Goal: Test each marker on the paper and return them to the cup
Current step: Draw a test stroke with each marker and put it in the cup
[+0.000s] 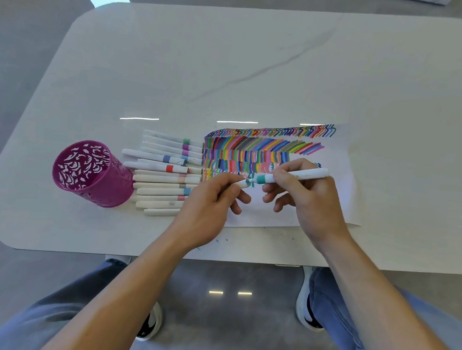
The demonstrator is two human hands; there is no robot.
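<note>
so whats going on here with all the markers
A person seated at a white table is testing markers. The right hand holds a teal marker over the paper, which is already covered in rows of coloured strokes. The left hand pinches its white cap right at the tip. A pile of capped markers lies beside the purple cup, which looks empty.
</note>
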